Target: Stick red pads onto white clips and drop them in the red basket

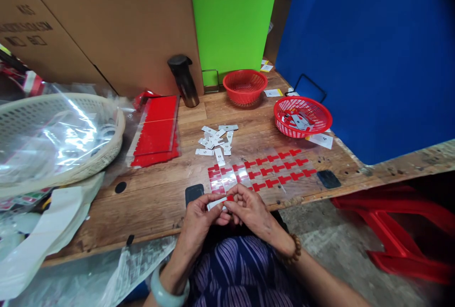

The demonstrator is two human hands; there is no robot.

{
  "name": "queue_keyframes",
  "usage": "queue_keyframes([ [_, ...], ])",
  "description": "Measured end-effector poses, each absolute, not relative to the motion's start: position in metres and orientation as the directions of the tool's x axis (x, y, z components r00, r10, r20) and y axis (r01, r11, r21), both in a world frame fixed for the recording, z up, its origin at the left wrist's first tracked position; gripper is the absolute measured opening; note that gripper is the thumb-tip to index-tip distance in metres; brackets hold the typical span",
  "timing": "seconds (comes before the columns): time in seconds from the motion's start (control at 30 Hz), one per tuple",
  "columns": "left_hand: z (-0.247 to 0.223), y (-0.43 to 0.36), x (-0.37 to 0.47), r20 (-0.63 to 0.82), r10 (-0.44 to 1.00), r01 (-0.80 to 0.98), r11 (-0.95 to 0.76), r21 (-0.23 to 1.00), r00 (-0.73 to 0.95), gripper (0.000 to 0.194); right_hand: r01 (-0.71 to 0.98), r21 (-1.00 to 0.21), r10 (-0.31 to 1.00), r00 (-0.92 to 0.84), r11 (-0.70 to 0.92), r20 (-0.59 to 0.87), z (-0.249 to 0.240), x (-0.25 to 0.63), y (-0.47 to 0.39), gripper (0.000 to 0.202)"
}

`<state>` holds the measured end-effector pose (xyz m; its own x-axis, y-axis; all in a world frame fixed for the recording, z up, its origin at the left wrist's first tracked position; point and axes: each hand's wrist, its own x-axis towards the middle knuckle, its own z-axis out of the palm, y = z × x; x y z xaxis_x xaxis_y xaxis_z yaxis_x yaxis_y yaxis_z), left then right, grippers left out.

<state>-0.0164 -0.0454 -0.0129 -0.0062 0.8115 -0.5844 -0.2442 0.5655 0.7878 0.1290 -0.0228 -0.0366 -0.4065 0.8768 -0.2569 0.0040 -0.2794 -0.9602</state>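
1. While we worked at the near edge of the wooden table (161, 203), our left hand (201, 214) was closed, its thumb and fingers pinching a white strip (215, 203).
2. Our right hand (253, 211) was closed as well, thumb and fingertips drawn together on a small red piece (230, 198) at the strip's right end; we could not tell whether the two were stuck together.
3. We had both sets of fingertips close together, so they hid part of the strip.
4. Just beyond our hands, rows of red shapes (272, 183) lay across the tabletop.
5. Farther off, we had a loose pile of white pieces (215, 142), some overlapping.
6. Near our left hand lay a dark pad (194, 193); beyond the rows, to the right, stood a red basket (289, 131) holding more pieces.
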Motion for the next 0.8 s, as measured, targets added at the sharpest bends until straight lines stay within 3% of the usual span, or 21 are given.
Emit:
queue_keyframes([
  [0.37, -0.01, -0.045, -0.018, -0.575, 0.818, -0.201, 0.559, 0.804, -0.025, 0.045, -0.123, -0.908, 0.853, -0.412, -0.401, -0.321, -0.042, 0.124, -0.019, 0.032],
  [0.57, -0.02, -0.04, -0.012, -0.611, 0.791, -0.291, 0.588, 0.755, 0.014, 0.063, -0.17, -0.87, 0.83, -0.426, -0.463, -0.359, -0.045, 0.134, -0.012, 0.041],
  [0.67, -0.028, -0.037, -0.006, -0.566, 0.823, -0.359, 0.519, 0.775, -0.032, 0.066, -0.244, -0.876, 0.889, -0.312, -0.416, -0.335, -0.038, 0.153, 0.001, 0.04],
  [0.8, -0.034, -0.036, -0.003, -0.546, 0.832, -0.397, 0.469, 0.789, -0.102, 0.06, -0.379, -0.907, 0.98, -0.003, -0.185, -0.199, -0.014, 0.193, 0.034, 0.031],
])
